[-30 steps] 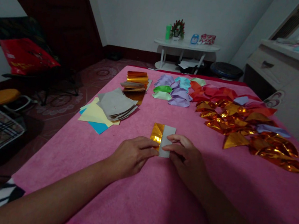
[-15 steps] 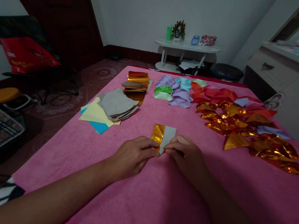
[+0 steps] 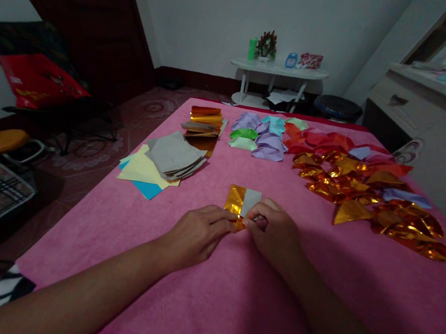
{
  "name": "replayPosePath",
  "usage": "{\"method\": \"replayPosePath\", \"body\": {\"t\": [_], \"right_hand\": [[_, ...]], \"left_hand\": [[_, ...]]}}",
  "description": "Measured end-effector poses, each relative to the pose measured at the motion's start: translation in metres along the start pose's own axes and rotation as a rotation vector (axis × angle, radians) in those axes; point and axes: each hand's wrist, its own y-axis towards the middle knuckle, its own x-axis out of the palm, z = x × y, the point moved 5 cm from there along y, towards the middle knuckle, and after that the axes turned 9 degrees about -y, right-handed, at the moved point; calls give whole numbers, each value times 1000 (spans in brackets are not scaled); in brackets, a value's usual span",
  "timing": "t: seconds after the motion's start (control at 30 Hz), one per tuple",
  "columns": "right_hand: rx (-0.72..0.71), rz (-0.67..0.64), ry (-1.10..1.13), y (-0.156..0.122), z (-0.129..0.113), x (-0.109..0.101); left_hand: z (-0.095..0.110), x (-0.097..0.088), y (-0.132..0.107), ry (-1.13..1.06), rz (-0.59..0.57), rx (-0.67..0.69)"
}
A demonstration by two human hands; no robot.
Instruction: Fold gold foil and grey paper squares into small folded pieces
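A small sheet of gold foil paper point(image 3: 236, 196) lies on the pink cloth in front of me, its left half shiny gold and its right half showing the grey back. My left hand point(image 3: 200, 231) lies flat on the cloth, fingertips pressing the sheet's lower left part. With thumb and forefinger, my right hand point(image 3: 276, 232) pinches the lower right corner, which is folded over so that gold shows at the near edge. The fingers partly hide that fold.
Grey-backed sheets point(image 3: 174, 153) lie on yellow and blue paper point(image 3: 147, 190) at the left, by a gold foil stack point(image 3: 205, 116). Folded purple and green pieces point(image 3: 270, 140) stand at the back. Gold folded pieces point(image 3: 351, 210) and red ones point(image 3: 320, 142) spread over the right.
My right hand has folded the sheet's near right corner over, so gold now covers part of the grey side there. My left hand has stayed nearly still.
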Motion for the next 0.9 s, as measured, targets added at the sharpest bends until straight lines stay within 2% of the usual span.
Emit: {"method": "replayPosePath", "body": {"t": [0.3, 0.57, 0.77, 0.9], "right_hand": [[16, -7, 8, -1, 1, 2], [172, -13, -104, 8, 10, 5], [1, -36, -120, 2, -3, 2], [12, -67, -48, 1, 1, 2]], "left_hand": [[4, 2, 1, 52, -20, 8], [5, 3, 2, 66, -28, -29], [4, 1, 2, 21, -10, -56], [3, -1, 8, -29, 38, -113]]}}
